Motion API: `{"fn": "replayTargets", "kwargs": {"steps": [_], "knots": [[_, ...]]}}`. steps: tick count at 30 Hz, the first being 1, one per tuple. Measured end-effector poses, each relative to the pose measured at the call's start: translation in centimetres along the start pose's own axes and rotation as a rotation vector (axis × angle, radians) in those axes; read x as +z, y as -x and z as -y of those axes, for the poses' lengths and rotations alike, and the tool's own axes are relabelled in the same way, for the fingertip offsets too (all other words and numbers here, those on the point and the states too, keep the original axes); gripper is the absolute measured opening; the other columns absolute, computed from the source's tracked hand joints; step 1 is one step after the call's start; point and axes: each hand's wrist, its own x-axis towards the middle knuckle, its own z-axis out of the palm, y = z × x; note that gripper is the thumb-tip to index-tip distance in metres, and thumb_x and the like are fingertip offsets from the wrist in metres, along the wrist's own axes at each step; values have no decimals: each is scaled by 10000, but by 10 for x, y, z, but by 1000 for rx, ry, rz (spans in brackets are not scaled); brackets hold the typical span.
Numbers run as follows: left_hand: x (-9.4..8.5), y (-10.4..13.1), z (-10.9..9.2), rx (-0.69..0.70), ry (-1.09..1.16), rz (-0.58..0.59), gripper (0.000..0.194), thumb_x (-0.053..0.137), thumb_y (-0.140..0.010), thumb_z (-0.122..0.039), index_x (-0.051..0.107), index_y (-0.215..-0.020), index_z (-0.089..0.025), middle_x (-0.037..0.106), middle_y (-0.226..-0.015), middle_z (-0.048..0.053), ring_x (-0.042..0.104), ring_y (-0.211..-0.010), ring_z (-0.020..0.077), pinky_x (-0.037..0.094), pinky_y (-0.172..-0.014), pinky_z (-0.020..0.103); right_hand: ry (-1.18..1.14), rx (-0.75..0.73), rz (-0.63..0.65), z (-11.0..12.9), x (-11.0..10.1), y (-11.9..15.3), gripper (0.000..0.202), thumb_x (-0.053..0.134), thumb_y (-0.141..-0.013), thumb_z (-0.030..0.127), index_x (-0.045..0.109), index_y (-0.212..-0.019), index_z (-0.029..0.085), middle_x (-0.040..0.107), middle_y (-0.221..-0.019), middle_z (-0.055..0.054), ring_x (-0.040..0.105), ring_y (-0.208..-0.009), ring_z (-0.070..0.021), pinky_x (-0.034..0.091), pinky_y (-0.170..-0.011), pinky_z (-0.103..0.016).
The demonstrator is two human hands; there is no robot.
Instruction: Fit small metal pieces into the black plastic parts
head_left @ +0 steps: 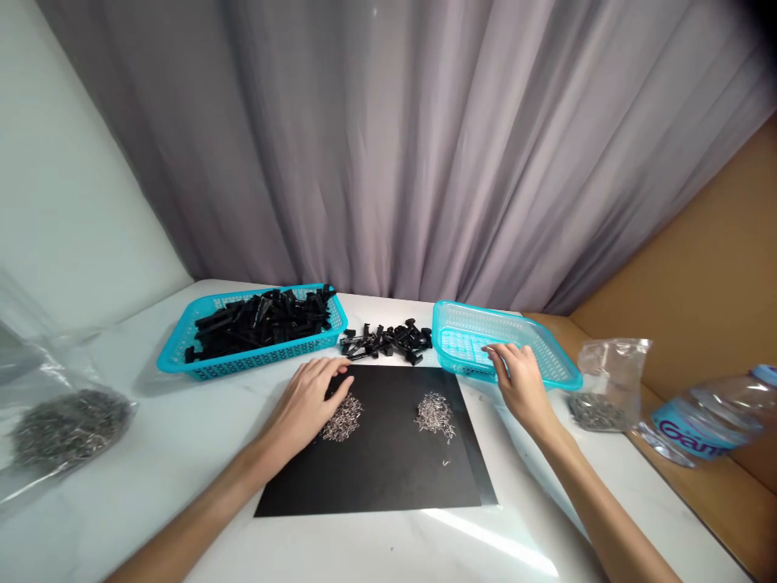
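My left hand (312, 398) is over the left edge of a black mat (376, 478), beside a pile of small metal pieces (343, 419). Its thumb and index finger are apart, with nothing seen between them. My right hand (519, 379) reaches over the near rim of a blue basket (562, 374), its fingertips pinched above the inside. What they hold, if anything, is too small to name. A second metal pile (435, 413) lies on the mat's right half. Black plastic clips (388, 340) are heaped behind the mat.
Many black pieces fill another blue basket (243, 356) at the left. A bag of metal pieces (66, 429) lies far left; a smaller bag (600, 409) and a water bottle (698, 425) stand right. A grey curtain (364, 146) hangs behind.
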Motion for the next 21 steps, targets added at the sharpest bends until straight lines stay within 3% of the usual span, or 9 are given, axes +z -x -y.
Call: {"fn": "replayTargets", "kwargs": {"steps": [4,9,11,14,17,19,21], "knots": [[1,-22,8,80,-145,10,277,486,-1020,-359,645,-1168,-186,665,-1094,97,631,-1030,290,468,-952,459,-78,-24,84,0,0,-2,486,297,-1101,472,706,-1029,218,706,-909,-82,553,-803,-245,404,-818,-387],[7,-49,8,162,-198,77,270,463,-1021,-348,673,-1022,-179,656,-1062,114,609,-1062,293,409,-1055,483,-186,-11,-98,16,-7,-1,390,379,-1086,436,667,-985,192,622,-976,-116,591,-948,-270,468,-867,-423],[9,-53,6,172,-221,90,269,441,-1018,-299,677,-1010,-169,659,-1076,132,599,-1093,302,395,-1075,492,-283,-50,-75,33,-15,0,341,361,-1095,365,644,-1011,195,608,-1019,-116,600,-985,-257,488,-904,-425],[4,-50,4,178,-250,96,276,417,-1013,-249,683,-1009,-174,658,-1102,141,589,-1121,308,387,-1088,492,-469,-131,166,66,-34,7,323,339,-1103,307,647,-1092,213,615,-1100,-109,626,-1024,-225,526,-926,-387],[-10,-42,3,178,-268,106,286,409,-1016,-241,689,-993,-188,664,-1089,134,606,-1082,300,413,-1045,472,-524,-162,596,90,-55,22,262,459,-1079,318,709,-1053,247,643,-1084,-68,665,-977,-197,569,-892,-336],[-22,-37,4,181,-277,115,288,411,-1019,-246,691,-979,-193,678,-1075,129,612,-1071,297,426,-1012,456,-481,-200,725,97,-66,35,207,548,-1043,320,742,-1100,273,660,-1080,-62,690,-961,-204,596,-835,-316],[-33,-33,5,174,-265,144,287,418,-1023,-263,690,-963,-195,705,-1037,117,618,-1045,298,433,-979,453,-432,-233,742,97,-73,49,249,576,-1022,271,733,-1214,293,669,-1160,-84,699,-1041,-232,613,-828,-309]]}}
